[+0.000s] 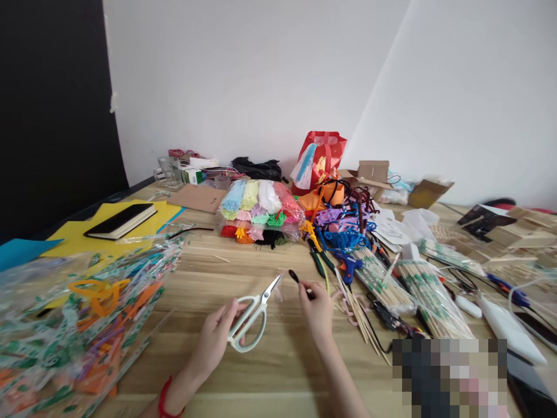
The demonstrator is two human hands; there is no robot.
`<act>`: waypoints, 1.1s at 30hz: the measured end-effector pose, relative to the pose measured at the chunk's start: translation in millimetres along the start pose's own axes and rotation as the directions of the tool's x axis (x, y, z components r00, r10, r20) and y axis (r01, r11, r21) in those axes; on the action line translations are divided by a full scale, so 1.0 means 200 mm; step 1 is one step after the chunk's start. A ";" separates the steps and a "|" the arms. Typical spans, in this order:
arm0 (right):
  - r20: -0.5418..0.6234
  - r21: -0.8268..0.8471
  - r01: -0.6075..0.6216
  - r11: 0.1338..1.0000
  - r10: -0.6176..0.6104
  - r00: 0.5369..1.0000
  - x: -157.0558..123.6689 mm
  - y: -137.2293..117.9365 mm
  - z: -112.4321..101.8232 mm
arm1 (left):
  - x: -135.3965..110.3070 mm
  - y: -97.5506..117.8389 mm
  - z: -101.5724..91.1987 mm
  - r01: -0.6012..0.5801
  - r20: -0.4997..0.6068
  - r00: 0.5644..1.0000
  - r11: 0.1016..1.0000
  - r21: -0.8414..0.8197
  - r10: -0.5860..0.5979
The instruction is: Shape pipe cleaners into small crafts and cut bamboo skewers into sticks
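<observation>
My left hand [217, 331] is closed around one handle of a pair of scissors [263, 297] with pale green-white grips. Its blades look closed and point up and to the right. My right hand [317, 310] pinches a short black strip [294, 276] that looks like a pipe cleaner bent into a small loop. The loop sticks out past the fingertips, just right of the scissor tips and apart from them. The rest of the strip is hidden in my fingers. Beneath both hands lies the wooden tabletop [261, 383].
Plastic sleeves and coloured strips [87, 325] crowd the left. Bagged pipe cleaners [261, 209] lie ahead. Pliers [317, 260], a blue glue gun [348, 264], bundled wooden sticks [430, 296] and loose skewers [363, 319] fill the right. A red bag [319, 162] stands by the wall.
</observation>
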State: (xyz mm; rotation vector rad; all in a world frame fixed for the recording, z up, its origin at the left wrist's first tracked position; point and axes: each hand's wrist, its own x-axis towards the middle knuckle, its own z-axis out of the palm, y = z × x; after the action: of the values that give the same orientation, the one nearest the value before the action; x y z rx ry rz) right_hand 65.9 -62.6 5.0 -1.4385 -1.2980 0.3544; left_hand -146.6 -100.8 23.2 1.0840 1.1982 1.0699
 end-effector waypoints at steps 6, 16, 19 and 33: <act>0.219 0.205 0.075 0.976 -0.120 0.968 -0.01 -0.05 -0.01 | -0.01 0.03 0.02 0.029 -0.022 0.999 0.999 -0.034 -0.029; 0.211 0.202 0.016 0.979 -0.060 0.976 -0.01 -0.06 -0.02 | -0.02 0.01 0.01 -0.058 -0.041 0.997 0.993 0.104 0.062; 0.273 0.190 0.082 0.978 -0.133 0.953 -0.04 -0.11 0.00 | -0.03 0.00 0.01 -0.067 -0.009 0.998 0.992 0.110 0.069; 0.255 0.135 0.037 0.990 -0.071 0.964 -0.05 -0.13 0.00 | -0.05 -0.01 -0.01 -0.207 0.046 0.978 0.934 0.293 0.202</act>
State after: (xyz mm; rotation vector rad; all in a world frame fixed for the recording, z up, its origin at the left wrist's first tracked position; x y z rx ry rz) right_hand 48.1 -76.9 22.7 -1.2752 -1.4928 0.5954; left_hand -149.4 -110.0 23.3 1.4740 1.2817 1.0574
